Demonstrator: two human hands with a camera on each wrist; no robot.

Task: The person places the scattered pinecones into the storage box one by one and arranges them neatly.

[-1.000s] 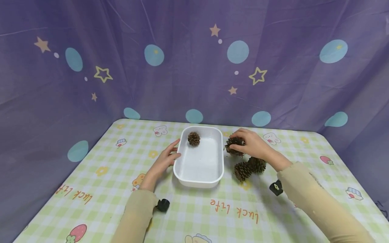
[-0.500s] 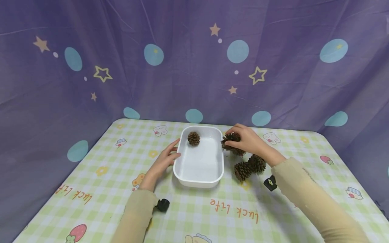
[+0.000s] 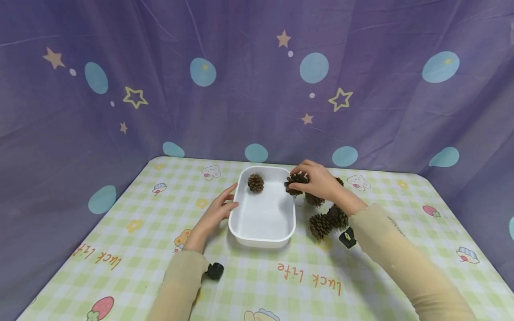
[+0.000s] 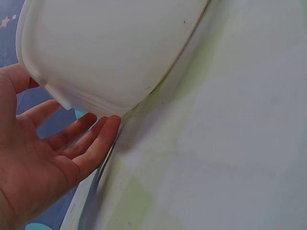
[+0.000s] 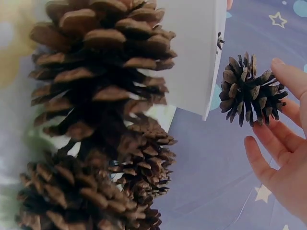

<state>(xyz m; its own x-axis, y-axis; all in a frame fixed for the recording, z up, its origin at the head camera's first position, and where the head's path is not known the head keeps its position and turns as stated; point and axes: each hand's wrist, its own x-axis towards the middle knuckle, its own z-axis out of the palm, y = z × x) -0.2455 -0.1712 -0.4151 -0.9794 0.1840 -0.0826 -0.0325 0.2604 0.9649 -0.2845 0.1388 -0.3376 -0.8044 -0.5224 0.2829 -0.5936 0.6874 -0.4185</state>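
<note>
A brown pine cone [image 5: 252, 91] is pinched between the thumb and fingers of my right hand [image 3: 319, 180], lifted at the right rim of a white rectangular tray [image 3: 263, 218]. The right wrist view shows it clear of the tray wall. Inside the tray, a smaller pine cone [image 3: 255, 183] lies near the far left corner. My left hand [image 3: 214, 214] rests against the tray's left outer side. In the left wrist view its fingers [image 4: 100, 143] are spread and fairly straight, touching the wall; the thumb tip is partly hidden.
Several more pine cones [image 3: 320, 226] cluster on the table right of the tray, partly hidden beneath the right hand and wrist. They loom close in the right wrist view. A checked cloth [image 3: 249, 285] covers the table. A purple curtain [image 3: 257, 111] hangs behind the far edge.
My right hand has lifted a pine cone from the cluster and carried it left to the tray's right rim. The left hand and tray have stayed still.
</note>
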